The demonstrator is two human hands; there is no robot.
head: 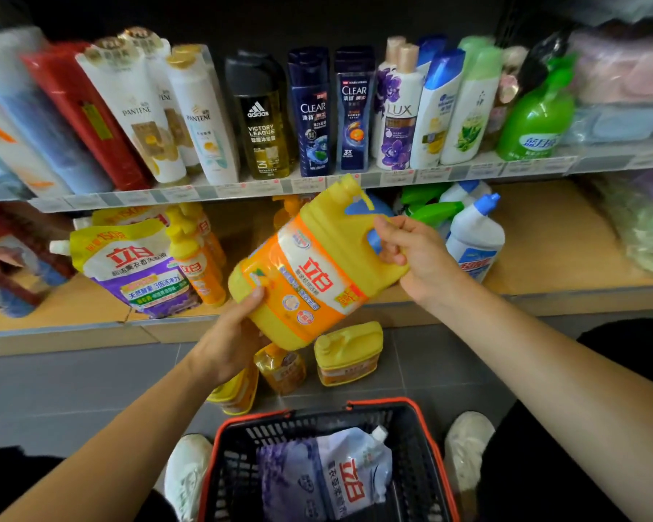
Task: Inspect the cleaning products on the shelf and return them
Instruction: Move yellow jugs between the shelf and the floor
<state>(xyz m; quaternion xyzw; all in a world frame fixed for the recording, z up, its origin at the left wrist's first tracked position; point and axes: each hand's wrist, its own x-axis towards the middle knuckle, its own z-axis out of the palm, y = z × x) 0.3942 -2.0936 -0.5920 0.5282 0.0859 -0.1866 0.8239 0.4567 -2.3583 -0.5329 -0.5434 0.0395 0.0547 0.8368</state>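
We held the yellow detergent jug [310, 269] tilted in front of the lower shelf [558, 258], above the basket [426, 446]. Right grip [411, 254] was wrapped round its handle; left grip [230, 333] cupped its base, thumb pressed on the label.

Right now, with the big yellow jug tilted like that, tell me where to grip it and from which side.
Grip the moulded handle near the top of the yellow jug, coming from the right, where the right hand already wraps it. The jug leans with its cap up and away, so the left hand is best placed under the lower end to carry the weight.
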